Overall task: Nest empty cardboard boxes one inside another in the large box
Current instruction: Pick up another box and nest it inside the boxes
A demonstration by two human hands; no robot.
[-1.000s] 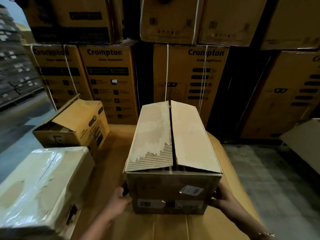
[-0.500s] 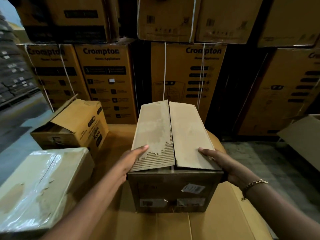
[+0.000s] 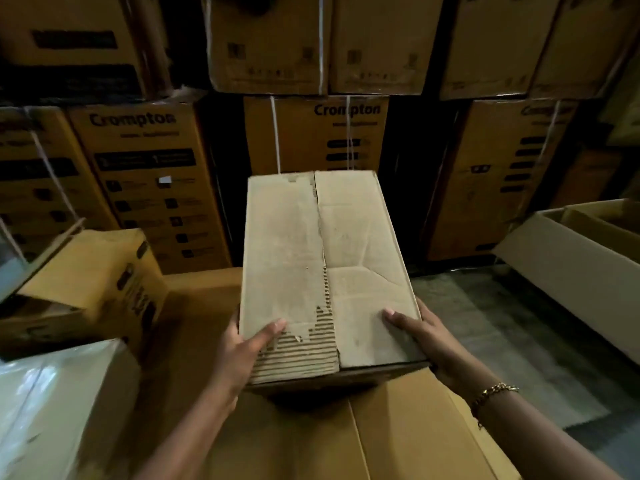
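While both hands are clamped on it from either side, the worn cardboard box (image 3: pixel 325 271) sits in the middle of the scene, over a big flat carton (image 3: pixel 398 427) that spreads across the near ground; a dark shadow lies under its near edge, and whether it touches that carton cannot be told. Its two top flaps are folded shut and meet along a seam down the middle, and the near part of the left flap is torn to bare corrugation. On the left flap's near corner lies the thumb of the left hand (image 3: pixel 242 351), its fingers going round the box's left side. At the right edge the right hand (image 3: pixel 426 337) grips likewise, thumb on top, with a gold bracelet (image 3: pixel 495 393) at its wrist. Well apart to the right, on the grey floor (image 3: pixel 502 334), stands a large open box (image 3: pixel 571 271) with a smaller box (image 3: pixel 609 216) inside it. To the left lie an open-flapped brown box (image 3: pixel 90 289) and, nearer, a plastic-wrapped box (image 3: pixel 62 410). Stacked Crompton cartons (image 3: pixel 152 188) fill the far side.
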